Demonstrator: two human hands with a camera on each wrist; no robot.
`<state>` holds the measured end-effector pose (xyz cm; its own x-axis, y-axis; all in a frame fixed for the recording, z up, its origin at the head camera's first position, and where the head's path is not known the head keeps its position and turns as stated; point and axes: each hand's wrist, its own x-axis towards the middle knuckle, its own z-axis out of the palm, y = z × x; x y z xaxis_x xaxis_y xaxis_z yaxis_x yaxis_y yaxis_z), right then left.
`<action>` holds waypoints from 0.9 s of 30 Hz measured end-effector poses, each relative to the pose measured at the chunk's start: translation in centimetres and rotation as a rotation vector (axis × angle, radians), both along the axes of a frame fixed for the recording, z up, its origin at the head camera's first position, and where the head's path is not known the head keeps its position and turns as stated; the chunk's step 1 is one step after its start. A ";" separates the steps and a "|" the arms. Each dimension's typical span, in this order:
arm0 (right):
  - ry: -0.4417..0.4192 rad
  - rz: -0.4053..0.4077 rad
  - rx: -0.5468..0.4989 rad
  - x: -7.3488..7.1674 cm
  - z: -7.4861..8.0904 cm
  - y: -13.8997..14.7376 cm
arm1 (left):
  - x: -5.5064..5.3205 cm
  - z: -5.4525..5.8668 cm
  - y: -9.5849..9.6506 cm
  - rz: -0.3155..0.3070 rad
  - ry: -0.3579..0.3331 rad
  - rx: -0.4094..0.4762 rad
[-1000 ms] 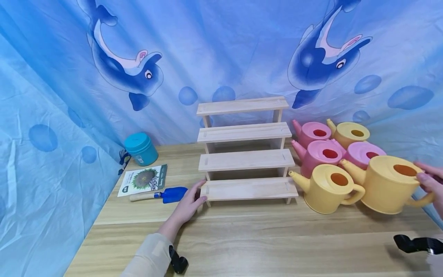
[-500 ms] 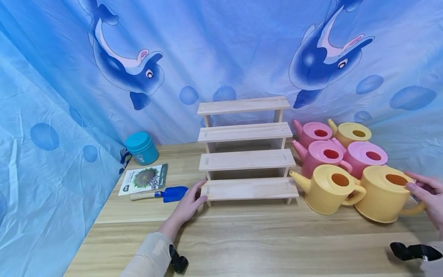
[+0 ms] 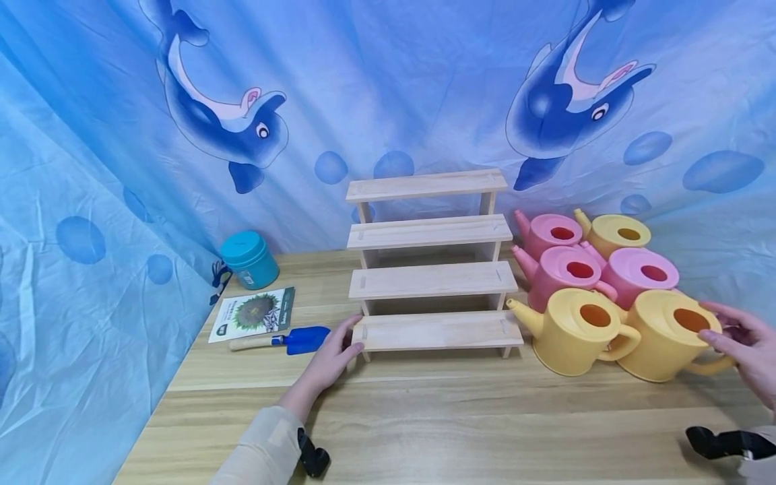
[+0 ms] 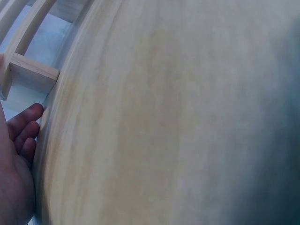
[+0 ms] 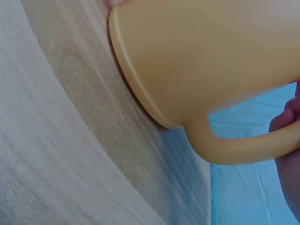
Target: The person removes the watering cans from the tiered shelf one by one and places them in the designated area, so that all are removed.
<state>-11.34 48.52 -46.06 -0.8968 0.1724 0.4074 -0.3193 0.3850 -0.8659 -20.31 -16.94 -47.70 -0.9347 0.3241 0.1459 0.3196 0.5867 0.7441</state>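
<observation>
My right hand (image 3: 744,347) grips the handle of a large yellow watering can (image 3: 661,340) at its top, with the thumb above. The can's base sits close against the tabletop in the right wrist view, where fingers (image 5: 283,119) curl behind the handle. Just left of it stands a smaller yellow watering can (image 3: 570,333). Behind are pink watering cans (image 3: 560,269) and another yellow one (image 3: 617,232). My left hand (image 3: 330,353) rests against the left end of the lowest step of a four-tier wooden stand (image 3: 433,331), thumb at its front edge, fingers relaxed.
Left of the stand lie a blue hand trowel (image 3: 306,340) with a wooden handle and a flower-printed seed packet (image 3: 251,314). Behind them stands a teal lidded tub (image 3: 248,261). A blue dolphin-print curtain (image 3: 388,101) hangs behind the wooden table (image 3: 424,417).
The right hand has brought the large yellow watering can leftward and down onto the table, beside the smaller yellow one. The left hand has stayed at the stand.
</observation>
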 end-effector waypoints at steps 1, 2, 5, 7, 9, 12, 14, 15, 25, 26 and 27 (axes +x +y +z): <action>-0.017 -0.003 0.014 0.0 -0.1 0.2 | 0.0 0.0 0.0 0.001 0.001 0.001; -0.037 -0.019 0.040 -0.1 -0.2 0.3 | 0.0 0.0 0.0 0.002 0.002 0.002; -0.066 -0.043 0.074 -0.2 0.0 0.5 | -0.1 0.0 0.0 0.005 0.000 0.002; -0.093 -0.055 0.083 -0.2 0.5 0.2 | -0.1 0.1 0.0 -0.001 -0.007 0.002; -0.116 -0.073 0.100 -0.1 1.3 -0.1 | -0.1 0.3 0.0 -0.010 -0.022 0.001; -0.124 -0.093 0.127 0.0 2.6 -0.7 | -0.2 0.7 0.0 -0.021 -0.047 0.000; -0.132 -0.116 0.176 -0.1 3.4 -0.8 | -0.3 1.2 0.0 -0.020 -0.047 0.000; -0.133 -0.127 0.199 -0.2 3.7 -0.8 | -0.4 1.6 0.0 -0.022 -0.045 0.007; -0.335 -0.139 0.507 -3.0 8.0 -2.1 | -3.1 9.5 -2.2 0.006 0.027 -0.150; -0.356 -0.121 0.534 -3.4 8.6 -2.3 | -3.4 10.5 -2.5 0.012 0.034 -0.183; -0.369 -0.113 0.574 -3.8 9.1 -2.6 | -3.7 11.4 -2.8 0.018 0.043 -0.220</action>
